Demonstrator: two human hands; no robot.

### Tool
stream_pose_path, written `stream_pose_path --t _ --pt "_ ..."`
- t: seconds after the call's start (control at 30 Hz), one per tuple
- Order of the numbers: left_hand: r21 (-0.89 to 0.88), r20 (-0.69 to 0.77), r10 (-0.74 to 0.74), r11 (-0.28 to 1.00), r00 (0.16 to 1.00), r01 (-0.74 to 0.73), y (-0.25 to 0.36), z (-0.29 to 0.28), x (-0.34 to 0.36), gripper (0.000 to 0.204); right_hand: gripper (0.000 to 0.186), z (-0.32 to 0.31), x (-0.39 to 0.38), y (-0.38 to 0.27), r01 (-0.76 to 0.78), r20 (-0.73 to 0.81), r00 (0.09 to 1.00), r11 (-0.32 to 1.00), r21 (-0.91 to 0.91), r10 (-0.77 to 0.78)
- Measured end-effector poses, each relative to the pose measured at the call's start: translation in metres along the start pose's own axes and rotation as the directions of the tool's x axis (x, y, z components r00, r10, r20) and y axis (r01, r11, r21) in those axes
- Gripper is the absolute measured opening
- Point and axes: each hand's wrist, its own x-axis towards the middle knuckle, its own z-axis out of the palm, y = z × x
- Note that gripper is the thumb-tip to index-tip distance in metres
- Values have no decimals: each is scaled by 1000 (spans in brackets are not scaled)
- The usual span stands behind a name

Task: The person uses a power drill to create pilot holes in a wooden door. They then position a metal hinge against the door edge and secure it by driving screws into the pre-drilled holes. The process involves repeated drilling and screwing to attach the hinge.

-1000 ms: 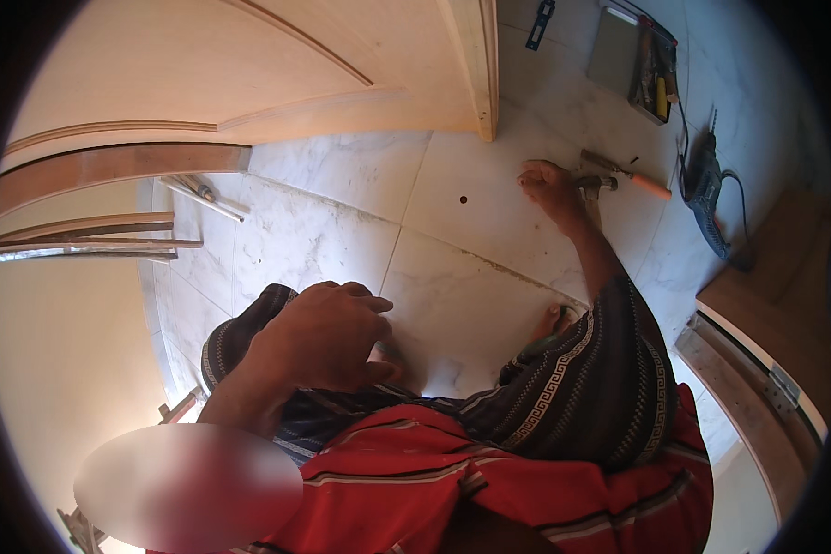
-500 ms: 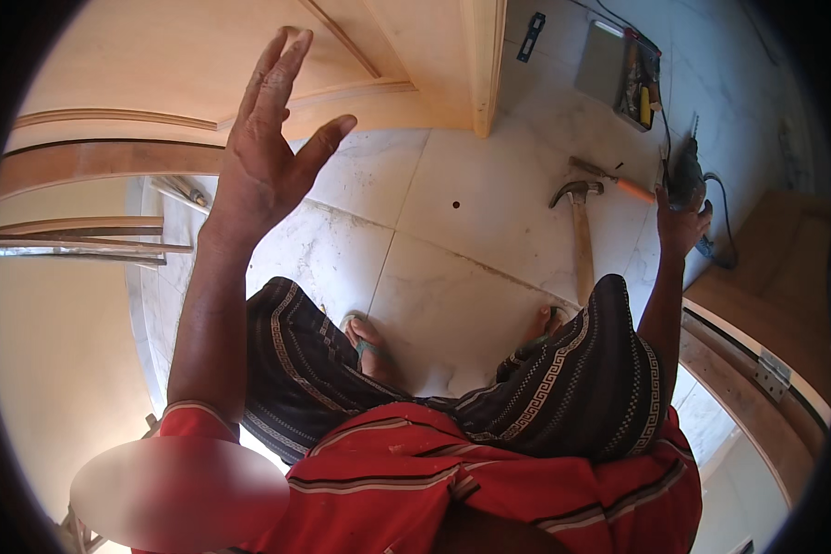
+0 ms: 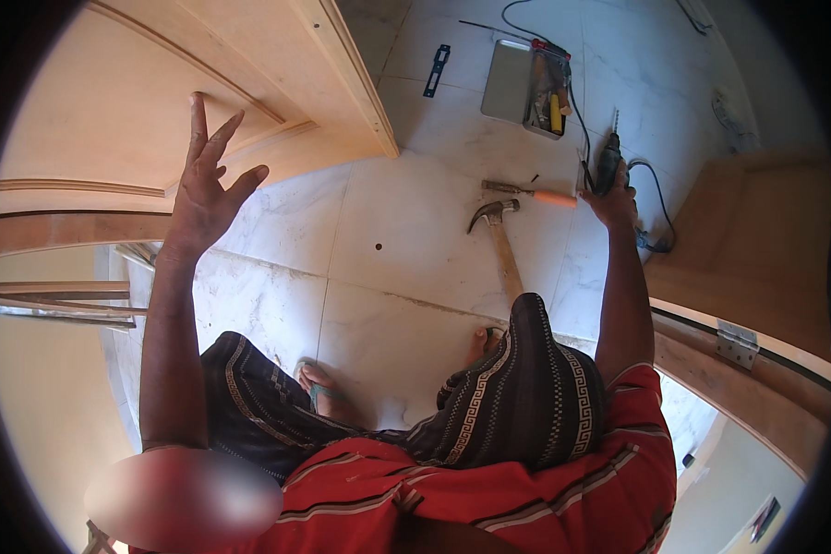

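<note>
One change: right hand (image 3: pixel 611 201) now at dark corded drill (image 3: pixel 608 162), right of frame.
Wood-handled claw hammer (image 3: pixel 504 247) apparently passed over; right hand's grip unclear. Left hand (image 3: pixel 203 201) splayed wide, upper left.

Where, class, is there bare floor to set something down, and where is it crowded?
A wide bare patch lies between the door and hammer, bar a small dark spot. Another lies between the blue strip and chisel. It is crowded where hammer, chisel, drill and right hand sit close.
</note>
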Motion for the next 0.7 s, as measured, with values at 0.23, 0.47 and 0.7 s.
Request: stream_pose_path --t 0.23,0.47,0.7 --pt "-333 39 -104 936 994 111 41 40 -23 62 113 2 40 64 66 -171 984 820 569 40" --pt "-747 623 -193 142 758 650 136 150 -94 78 59 -136 -137 -16 -96 114 983 122 988 -145" --pt "-378 702 217 -694 678 613 199 193 -113 123 73 -213 -242 -80 -63 394 709 504 861 -585"
